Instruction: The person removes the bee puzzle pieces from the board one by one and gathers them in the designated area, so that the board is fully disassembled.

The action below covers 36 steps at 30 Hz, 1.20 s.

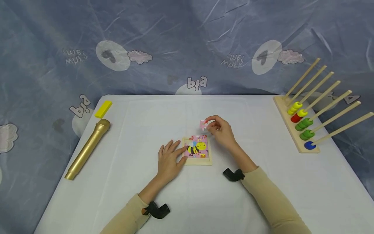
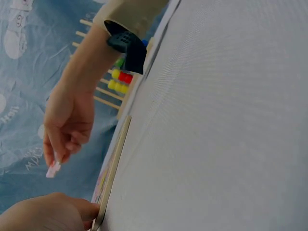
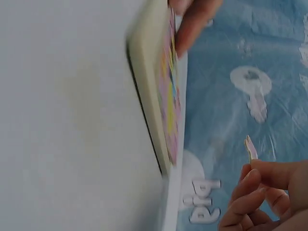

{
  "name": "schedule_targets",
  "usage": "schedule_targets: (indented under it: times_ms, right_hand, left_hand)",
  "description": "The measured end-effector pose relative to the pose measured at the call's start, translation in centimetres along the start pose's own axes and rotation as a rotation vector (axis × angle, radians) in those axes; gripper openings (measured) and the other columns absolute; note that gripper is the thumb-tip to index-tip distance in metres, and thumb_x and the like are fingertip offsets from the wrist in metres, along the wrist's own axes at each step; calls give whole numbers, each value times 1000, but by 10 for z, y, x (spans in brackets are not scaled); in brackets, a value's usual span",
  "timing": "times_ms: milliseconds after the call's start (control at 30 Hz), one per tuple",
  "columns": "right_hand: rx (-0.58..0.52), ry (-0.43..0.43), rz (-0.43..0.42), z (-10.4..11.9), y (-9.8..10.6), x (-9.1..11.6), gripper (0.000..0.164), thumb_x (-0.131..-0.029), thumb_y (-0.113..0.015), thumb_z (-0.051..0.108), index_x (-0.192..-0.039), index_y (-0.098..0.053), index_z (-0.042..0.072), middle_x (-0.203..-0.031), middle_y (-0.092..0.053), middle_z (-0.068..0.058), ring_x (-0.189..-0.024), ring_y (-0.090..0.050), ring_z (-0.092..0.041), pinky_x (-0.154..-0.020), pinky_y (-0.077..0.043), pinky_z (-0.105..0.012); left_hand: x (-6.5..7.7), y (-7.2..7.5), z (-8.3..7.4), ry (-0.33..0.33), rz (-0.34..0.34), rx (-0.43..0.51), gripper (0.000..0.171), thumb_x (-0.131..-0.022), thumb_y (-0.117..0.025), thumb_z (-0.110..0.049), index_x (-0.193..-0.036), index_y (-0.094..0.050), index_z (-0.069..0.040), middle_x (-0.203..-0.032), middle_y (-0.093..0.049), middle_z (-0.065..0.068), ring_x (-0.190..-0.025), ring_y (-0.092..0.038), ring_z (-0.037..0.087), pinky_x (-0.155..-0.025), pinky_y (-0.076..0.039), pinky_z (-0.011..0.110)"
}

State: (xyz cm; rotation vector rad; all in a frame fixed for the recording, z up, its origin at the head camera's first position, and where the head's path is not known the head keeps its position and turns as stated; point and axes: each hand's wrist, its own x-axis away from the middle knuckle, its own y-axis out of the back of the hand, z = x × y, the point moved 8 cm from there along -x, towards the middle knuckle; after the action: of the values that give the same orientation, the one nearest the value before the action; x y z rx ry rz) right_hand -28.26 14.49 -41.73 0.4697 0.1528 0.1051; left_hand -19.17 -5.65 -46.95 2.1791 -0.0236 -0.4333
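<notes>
A wooden-framed jigsaw puzzle [image 1: 198, 148] with a yellow-and-black bee on pink lies on the white table. Bare wood shows at its upper left corner. My left hand [image 1: 170, 161] rests at the puzzle's left side, fingers spread, index finger and thumb touching it. The left wrist view shows that thumb against the frame's edge [image 2: 111, 178]. Above and slightly right of the puzzle, my right hand [image 1: 221, 130] pinches a pink puzzle piece [image 1: 203, 124] between thumb and fingertips. In the right wrist view the piece [image 3: 250, 147] is held edge-on, apart from the puzzle.
A gold microphone [image 1: 87, 149] lies at the left, with a yellow block [image 1: 103, 109] beyond its head. Along the right edge stands a wooden bead counter [image 1: 295, 130] with upright pegs and coloured beads. A printed grey-blue cloth [image 1: 163, 39] hangs behind the table.
</notes>
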Motion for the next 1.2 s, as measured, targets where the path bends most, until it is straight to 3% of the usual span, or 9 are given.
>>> schedule_targets:
  times_ms: [233,400,633,800,900,1200]
  right_hand:
    - [59,-80,-69,-16,56,-19,28,-92,-61,5,-120,-63,10,-86,-62,-9,-73,-59,-29,-59,-44,-23]
    - [108,-130,-46,-31,74,-27,30,-93,-62,10,-123,-62,9,-90,-63,-14,-77,-60,-32,-59,-45,-23]
    - [139,-203,-33,-51,82,-32,31,-94,-62,10,-124,-61,9,-86,-61,-10,-77,-58,-30,-62,-45,-25]
    - [198,-252,8,-64,81,-34,32,-95,-61,14,-127,-61,9,-91,-63,-15,-80,-60,-30,-63,-44,-27]
    - [216,-261,37,-71,79,-36,32,-96,-59,15,-127,-60,10,-94,-65,-17,-80,-60,-29,-64,-43,-29]
    - [250,-266,65,-85,74,-37,32,-93,-62,12,-124,-64,8,-83,-64,-7,-68,-56,-16,-61,-43,-26]
  left_hand:
    - [1,1,-1,-6,-14,7,36,-87,-71,-26,-122,-70,-17,-143,-54,11,-141,-37,35,-113,-18,63]
    - [1,1,-1,-12,-16,6,36,-87,-72,-26,-121,-71,-16,-142,-55,11,-140,-38,35,-112,-19,63]
    - [1,0,0,-12,-23,12,36,-86,-72,-25,-120,-71,-16,-141,-56,11,-140,-38,35,-112,-19,63]
    - [1,3,-1,-29,-40,8,35,-86,-72,-25,-120,-72,-16,-140,-56,11,-138,-40,36,-111,-21,64]
    - [1,3,-2,-31,-38,5,35,-86,-72,-26,-120,-71,-16,-141,-56,11,-138,-40,36,-110,-21,64]
    - [1,2,-1,-10,-17,16,36,-87,-71,-26,-122,-71,-17,-142,-55,11,-140,-38,35,-112,-19,63]
